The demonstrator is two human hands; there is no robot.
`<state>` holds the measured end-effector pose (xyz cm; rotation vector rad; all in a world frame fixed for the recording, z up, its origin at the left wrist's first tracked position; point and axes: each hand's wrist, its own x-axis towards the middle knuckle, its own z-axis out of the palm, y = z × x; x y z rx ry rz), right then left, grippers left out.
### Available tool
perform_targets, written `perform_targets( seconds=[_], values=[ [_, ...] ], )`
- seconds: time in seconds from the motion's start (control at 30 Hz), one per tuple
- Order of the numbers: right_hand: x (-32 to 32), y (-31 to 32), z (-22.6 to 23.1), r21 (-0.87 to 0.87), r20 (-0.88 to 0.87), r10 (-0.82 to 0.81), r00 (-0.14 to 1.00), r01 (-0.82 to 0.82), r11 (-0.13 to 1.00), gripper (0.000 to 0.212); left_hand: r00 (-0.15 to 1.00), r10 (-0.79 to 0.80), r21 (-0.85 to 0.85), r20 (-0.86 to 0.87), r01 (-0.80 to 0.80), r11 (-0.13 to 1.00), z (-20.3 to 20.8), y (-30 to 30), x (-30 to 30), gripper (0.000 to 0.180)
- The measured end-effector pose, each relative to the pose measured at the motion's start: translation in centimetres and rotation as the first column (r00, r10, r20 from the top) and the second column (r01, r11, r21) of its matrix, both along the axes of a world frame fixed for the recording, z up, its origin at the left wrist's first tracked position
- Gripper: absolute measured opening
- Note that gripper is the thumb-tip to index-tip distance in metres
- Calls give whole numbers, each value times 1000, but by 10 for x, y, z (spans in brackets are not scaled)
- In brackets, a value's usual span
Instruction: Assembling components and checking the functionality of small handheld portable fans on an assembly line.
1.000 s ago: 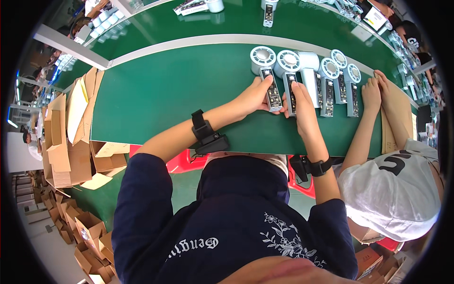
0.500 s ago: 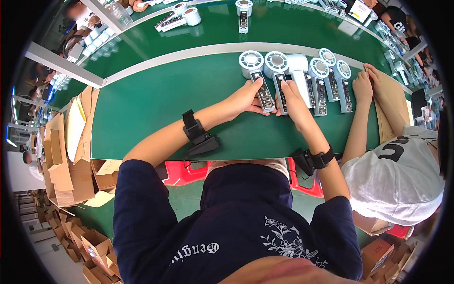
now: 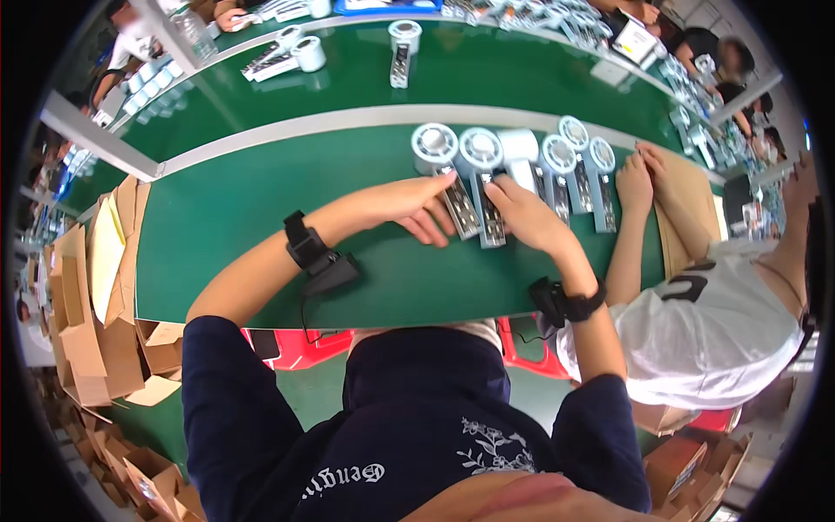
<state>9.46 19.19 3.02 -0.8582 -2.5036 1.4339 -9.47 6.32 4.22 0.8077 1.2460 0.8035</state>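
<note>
On the green table, a row of light-blue handheld fans has open handles showing circuit boards. My left hand (image 3: 416, 207) is open beside the leftmost fan (image 3: 461, 209); its thumb touches the upper handle and the other fingers stretch out to the left. The second fan (image 3: 490, 213) is in my right hand (image 3: 528, 217), thumb on the upper handle and the other fingers mostly hidden. Right of it lies a fan turned the other way up (image 3: 519, 148), partly covered by my hand. Several more fans (image 3: 602, 187) lie beyond it with their boards showing.
A co-worker's hands (image 3: 645, 178) rest at the right by a cardboard sheet (image 3: 683, 204). A pale rail (image 3: 348, 120) runs along the table's far side. Another fan (image 3: 400, 61) stands past it. Cardboard boxes (image 3: 91, 322) are stacked at the left.
My left fingers have come off the leftmost fan's handle and spread out; the thumb still touches it. My right hand stays on the second fan. The whole view has shifted.
</note>
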Motion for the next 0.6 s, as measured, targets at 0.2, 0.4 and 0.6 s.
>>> perform_targets(
  seconds=[0.2,0.4,0.6],
  values=[
    [-29,0,112,336,430,116,896,-278,900,42,404,512,570,-758,29,821,-3,-13,-177,29],
    [-161,42,133,353,397,260,880,-408,842,48,-375,353,420,-857,-112,901,-8,-45,-360,57],
    [-281,74,51,243,586,337,737,-556,795,67,-364,61,126,-929,-159,979,-18,-29,-395,69]
  ],
)
